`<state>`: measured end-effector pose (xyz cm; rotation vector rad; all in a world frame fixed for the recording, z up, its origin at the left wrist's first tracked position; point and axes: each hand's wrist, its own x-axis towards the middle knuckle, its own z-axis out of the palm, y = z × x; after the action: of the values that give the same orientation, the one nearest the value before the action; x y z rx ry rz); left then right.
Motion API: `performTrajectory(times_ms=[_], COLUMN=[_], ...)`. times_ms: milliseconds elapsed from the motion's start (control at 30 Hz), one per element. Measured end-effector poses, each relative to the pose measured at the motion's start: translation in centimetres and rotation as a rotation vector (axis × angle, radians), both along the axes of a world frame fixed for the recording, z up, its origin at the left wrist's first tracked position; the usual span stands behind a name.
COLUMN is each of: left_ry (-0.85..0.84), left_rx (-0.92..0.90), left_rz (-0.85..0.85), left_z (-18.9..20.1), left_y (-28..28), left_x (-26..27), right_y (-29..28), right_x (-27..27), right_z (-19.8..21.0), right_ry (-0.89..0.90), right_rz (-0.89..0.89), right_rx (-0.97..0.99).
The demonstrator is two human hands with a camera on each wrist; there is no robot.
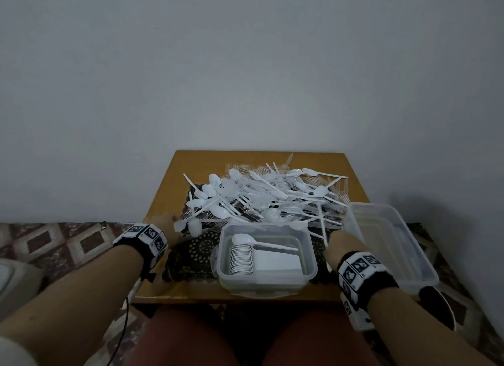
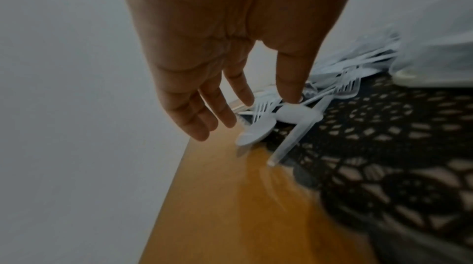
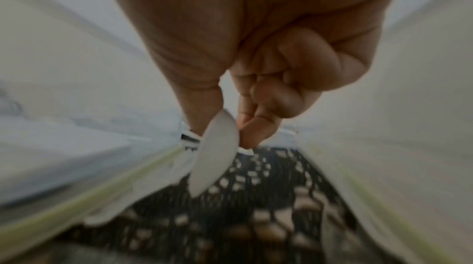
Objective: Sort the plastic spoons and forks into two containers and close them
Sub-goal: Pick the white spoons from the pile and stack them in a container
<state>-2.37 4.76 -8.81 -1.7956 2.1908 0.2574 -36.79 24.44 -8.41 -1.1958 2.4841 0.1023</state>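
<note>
A plain grey-white wall [image 1: 245, 65] rises behind a small yellowish wooden table [image 1: 169, 191] set against it in dim light, a dark lace mat [image 1: 196, 253] covering its middle, while what looks like a geometric-patterned rug [image 1: 54, 243] spreads left.

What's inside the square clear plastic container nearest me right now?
Inside the square clear plastic container: a nested row of white plastic spoons, one loose white spoon across it. The stack hides the floor beneath.
</note>
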Motion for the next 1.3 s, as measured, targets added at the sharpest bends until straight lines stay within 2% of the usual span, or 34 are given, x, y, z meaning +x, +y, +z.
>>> performTrajectory(times_ms=[100,167,233,333,467,600,667,767,833,900,933,1000,1067,1133,1200,1300], left_ry=[-0.018,-0.015,-0.031,-0.065,0.019,0.274,0.316,0.463,0.589,0.679,0.704,0.751,0.82,0.94,1.049,1.026], left_rx=[-0.001,-0.004,-0.003,-0.012,-0.023,0.004,-0.035,-0.1,-0.152,-0.218,-0.249,-0.276,-0.271,-0.242,-0.2,-0.187], left_rz=[-0.005,-0.013,-0.018,-0.048,-0.04,0.084,0.07,0.029,0.038,0.052,0.058,0.063,0.045,0.026,-0.032,-0.119], left_z=[-0.6,-0.9,-1.2,-1.9,-2.3,-1.6,-0.6,1.7,3.5,5.2,5.9,7.3,8.5,9.5,10.3,10.5], left_y=[-0.6,-0.8,-1.0,-1.5,-1.7,-1.8,-1.7,-1.5,-1.6,-1.9,-2.1,-2.8,-4.0,-5.2,-6.4,-8.6], left_x=[0.5,0.7,0.9,1.1,1.1,1.0,0.9,0.7,0.3,-0.3,-0.7,-1.7,-3.0,-4.4,-5.9,-8.0], right_y=[0.4,0.6,0.6,-0.3,-1.9,-4.3,-5.9,-8.3,-10.1,-12.1,-13.2,-15.7,-17.8,-19.7,-21.4,-23.5], right_x=[0.0,0.0,-0.2,-0.6,-1.5,-2.4,-3.0,-3.9,-4.7,-5.5,-5.9,-7.1,-8.4,-9.8,-11.6,-14.4], right_z=[2.3,4.0,5.8,8.3,11.0,12.6,13.3,14.6,15.1,15.0,14.6,13.2,11.5,9.5,7.2,4.1], right_ry=[0.031,-0.017,-0.055,0.001,-0.047,-0.28,-0.484,-0.856,-0.961,-0.971,-0.938,-0.695,-0.428,-0.31,-0.158,0.083], right_rz=[-0.062,-0.062,-0.002,0.133,0.095,-0.051,-0.214,-0.418,-0.44,-0.41,-0.383,-0.27,-0.113,-0.027,0.054,0.152], right_rx=[-0.194,-0.351,-0.46,-0.607,-0.844,-1.074,-1.182,-1.217,-1.251,-1.279,-1.276,-1.15,-0.868,-0.581,-0.379,-0.141])
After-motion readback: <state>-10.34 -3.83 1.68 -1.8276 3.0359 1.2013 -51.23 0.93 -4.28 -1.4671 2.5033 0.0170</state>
